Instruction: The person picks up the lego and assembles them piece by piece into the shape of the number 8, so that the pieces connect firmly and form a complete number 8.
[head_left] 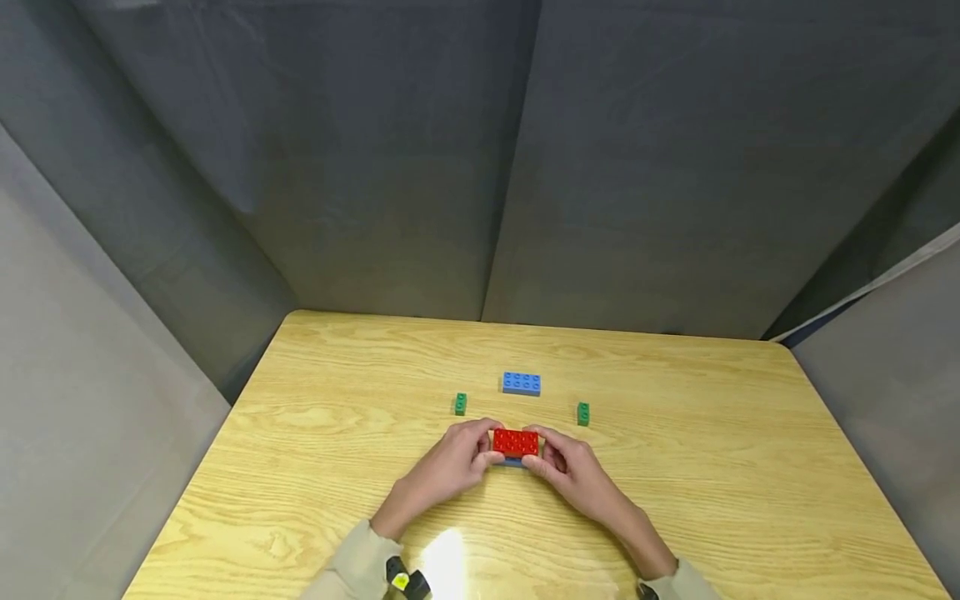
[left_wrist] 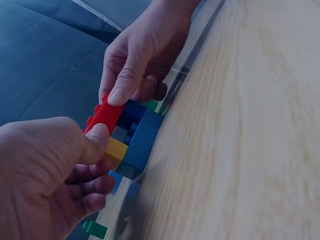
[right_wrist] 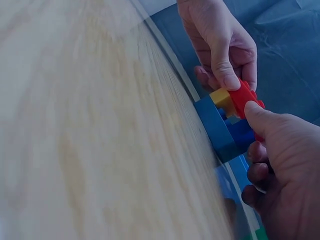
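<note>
A red brick (head_left: pixel 516 442) with studs on top is held at its two ends. My left hand (head_left: pixel 457 458) pinches its left end and my right hand (head_left: pixel 576 473) its right end, thumbs in front. Below it, a yellow block (left_wrist: pixel 116 151) stands at the left and a dark blue block (right_wrist: pixel 241 132) at the right. Both sit on a long blue brick (left_wrist: pixel 146 137) on the table, with a gap between them where studs show. Whether the red brick is pressed fully down on both blocks, I cannot tell.
Behind the hands, another blue brick (head_left: pixel 521 383) lies on the wooden table (head_left: pixel 300 500). One small green brick (head_left: pixel 461 404) is at the left and a second green brick (head_left: pixel 582 414) at the right. Grey curtains (head_left: pixel 390 167) stand along the table's far edge and sides.
</note>
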